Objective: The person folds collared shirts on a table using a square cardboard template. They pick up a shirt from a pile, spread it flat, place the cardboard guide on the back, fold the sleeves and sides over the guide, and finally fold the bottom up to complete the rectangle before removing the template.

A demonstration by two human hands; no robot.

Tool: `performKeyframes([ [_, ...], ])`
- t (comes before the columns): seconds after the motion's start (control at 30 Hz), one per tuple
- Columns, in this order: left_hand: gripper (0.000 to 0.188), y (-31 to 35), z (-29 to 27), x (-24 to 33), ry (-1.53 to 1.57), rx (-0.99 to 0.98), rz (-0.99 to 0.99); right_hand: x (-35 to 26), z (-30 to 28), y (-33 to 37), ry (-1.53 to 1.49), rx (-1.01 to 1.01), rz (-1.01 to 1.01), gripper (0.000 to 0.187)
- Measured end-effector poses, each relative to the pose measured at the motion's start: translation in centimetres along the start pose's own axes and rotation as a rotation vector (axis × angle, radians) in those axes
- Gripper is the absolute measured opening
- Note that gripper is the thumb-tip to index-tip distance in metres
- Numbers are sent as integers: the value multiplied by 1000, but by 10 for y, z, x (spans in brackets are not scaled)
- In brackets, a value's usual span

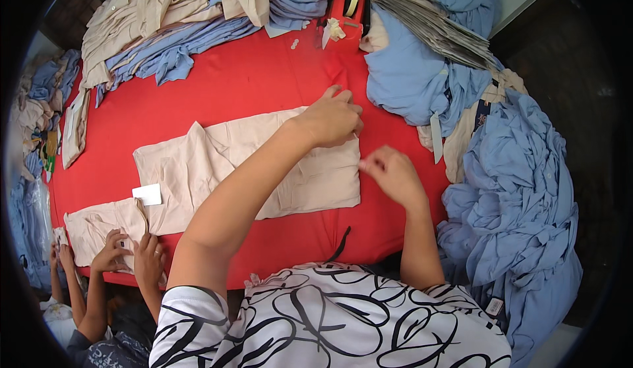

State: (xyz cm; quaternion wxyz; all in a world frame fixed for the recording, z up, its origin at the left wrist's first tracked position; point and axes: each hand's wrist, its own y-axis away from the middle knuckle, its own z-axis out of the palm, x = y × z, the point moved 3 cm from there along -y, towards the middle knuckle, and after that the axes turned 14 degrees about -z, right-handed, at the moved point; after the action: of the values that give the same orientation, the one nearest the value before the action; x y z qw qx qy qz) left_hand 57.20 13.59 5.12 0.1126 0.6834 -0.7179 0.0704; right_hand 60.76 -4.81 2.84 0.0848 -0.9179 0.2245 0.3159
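A beige garment [267, 170], folded into a long flat strip, lies on the red tablecloth [257, 94]. At its upper right corner, my left hand [333, 117] is closed with bent fingers on the cloth. My left forearm crosses over the middle of the garment and hides part of it. Just off the garment's right edge, my right hand [395, 177] has thumb and fingertips pinched together, slightly blurred. Whatever is in that pinch, if anything, is too small to make out.
At lower left, a co-worker's hands [132, 256] handle another beige piece with a white tag [147, 195]. Beige and blue garments [191, 12] line the far edge. A red tape dispenser [346, 22] stands there. Blue garments [511, 177] heap along the right.
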Motion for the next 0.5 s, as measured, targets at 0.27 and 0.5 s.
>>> performKeyframes([
  [0.27, 15, 16, 3, -7, 58, 234, -93, 31, 59, -16, -992, 140, 157, 34],
  [0.5, 20, 44, 43, 15, 197, 607, -293, 35, 63, -2, -756, 217, 134, 32],
])
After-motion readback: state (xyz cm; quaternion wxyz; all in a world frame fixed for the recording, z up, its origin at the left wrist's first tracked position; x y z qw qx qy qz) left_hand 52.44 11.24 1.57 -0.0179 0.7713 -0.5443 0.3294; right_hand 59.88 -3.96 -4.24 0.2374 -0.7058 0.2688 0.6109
